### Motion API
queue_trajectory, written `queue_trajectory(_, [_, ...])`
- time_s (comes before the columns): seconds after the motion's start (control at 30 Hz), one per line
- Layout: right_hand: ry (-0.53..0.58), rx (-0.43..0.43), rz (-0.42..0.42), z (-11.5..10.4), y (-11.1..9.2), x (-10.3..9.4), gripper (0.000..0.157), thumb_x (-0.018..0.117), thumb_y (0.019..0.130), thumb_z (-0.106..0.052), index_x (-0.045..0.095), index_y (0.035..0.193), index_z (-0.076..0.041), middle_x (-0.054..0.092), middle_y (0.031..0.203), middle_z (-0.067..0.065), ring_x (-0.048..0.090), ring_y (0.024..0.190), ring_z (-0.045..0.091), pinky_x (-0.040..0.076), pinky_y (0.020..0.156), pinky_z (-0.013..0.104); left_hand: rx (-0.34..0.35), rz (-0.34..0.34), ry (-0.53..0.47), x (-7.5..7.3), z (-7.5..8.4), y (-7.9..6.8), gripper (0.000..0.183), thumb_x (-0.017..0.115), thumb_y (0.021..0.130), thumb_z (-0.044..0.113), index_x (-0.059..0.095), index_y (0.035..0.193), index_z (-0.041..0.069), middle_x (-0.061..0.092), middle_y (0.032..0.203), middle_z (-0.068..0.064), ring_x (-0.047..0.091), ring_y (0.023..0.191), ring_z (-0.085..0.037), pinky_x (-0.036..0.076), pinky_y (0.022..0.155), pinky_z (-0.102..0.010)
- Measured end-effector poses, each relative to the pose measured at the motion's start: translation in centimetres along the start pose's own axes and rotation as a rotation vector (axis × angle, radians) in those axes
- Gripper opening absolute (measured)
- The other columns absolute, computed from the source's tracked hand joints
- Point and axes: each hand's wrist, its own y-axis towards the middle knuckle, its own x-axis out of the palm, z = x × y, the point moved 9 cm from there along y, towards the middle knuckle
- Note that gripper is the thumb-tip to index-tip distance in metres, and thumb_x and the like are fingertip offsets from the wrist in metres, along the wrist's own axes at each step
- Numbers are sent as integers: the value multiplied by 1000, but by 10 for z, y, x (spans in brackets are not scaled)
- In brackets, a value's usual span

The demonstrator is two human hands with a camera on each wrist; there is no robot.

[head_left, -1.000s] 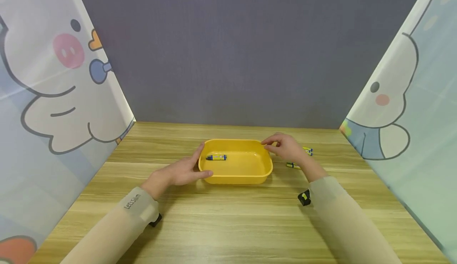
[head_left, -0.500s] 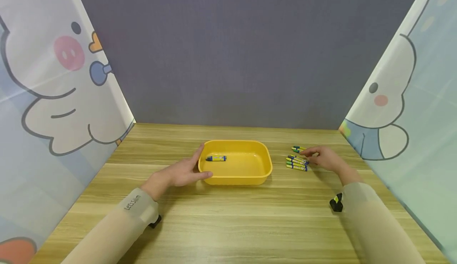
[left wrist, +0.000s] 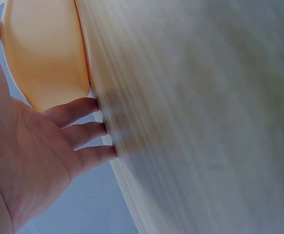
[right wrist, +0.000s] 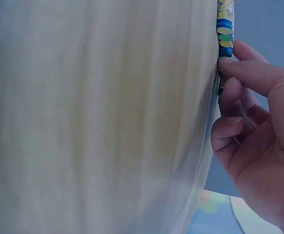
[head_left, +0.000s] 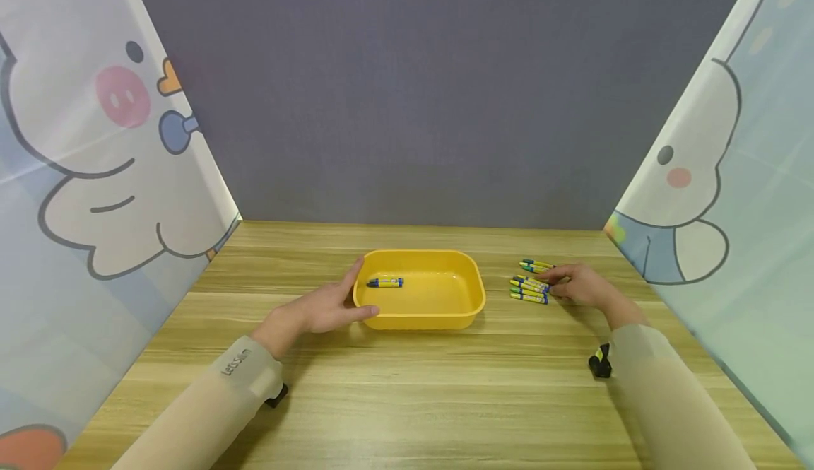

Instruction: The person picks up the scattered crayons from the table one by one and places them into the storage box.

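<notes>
A yellow plastic basin stands mid-table with one dark-tipped crayon lying inside near its left end. My left hand spans that end, fingers extended along the outside and thumb over the front rim. In the left wrist view, relaxed, spread fingers of the left hand lie against the basin. To the right of the basin, my right hand pinches the end of a crayon in a small group, thumb and index finger close together. The right wrist view shows crayon ends right at the thumb.
Behind the grouped crayons lie a few more crayons. A dark grey panel closes off the back of the wooden table. Cartoon-printed sheets flank both sides.
My right hand has moved right from above the basin's right rim to the crayons, staying there over the last half second. The left hand and the basin hold their place.
</notes>
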Motion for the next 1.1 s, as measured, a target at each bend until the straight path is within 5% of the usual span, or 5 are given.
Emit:
queue_trajectory(0.27, [-97, -23, 40, 0, -4, -6, 33, 70, 105, -11, 76, 137, -2, 74, 131, 27, 68, 113, 33, 55, 88, 39, 4, 7, 8, 1, 0, 1, 121, 57, 99, 82, -14, 177, 22, 45, 169, -29, 54, 150, -43, 40, 126, -61])
queue_trajectory(0.57, [-75, -42, 90, -10, -8, -14, 34, 68, 107, -13, 75, 138, -3, 73, 122, 21, 53, 77, 15, 46, 66, 31, -5, 2, 9, 2, -1, 1, 121, 57, 98, 83, -15, 177, 25, 45, 170, -28, 55, 149, -43, 41, 126, -61])
queue_trajectory(0.93, [-98, -168, 147, -74, 2, -12, 32, 70, 107, -14, 77, 138, -13, 75, 121, 13, 59, 92, 16, 51, 76, 31, -11, -1, 0, 1, 0, 0, 120, 57, 99, 82, -15, 177, 24, 44, 170, -28, 56, 149, -42, 41, 126, -60])
queue_trajectory(1.1, [-49, -189, 138, -109, 6, -4, 32, 70, 107, -13, 77, 138, -14, 72, 120, 14, 53, 74, 14, 47, 65, 29, -13, -2, -1, 1, 0, 0, 120, 57, 99, 81, -14, 177, 24, 42, 171, -29, 54, 150, -43, 40, 126, -61])
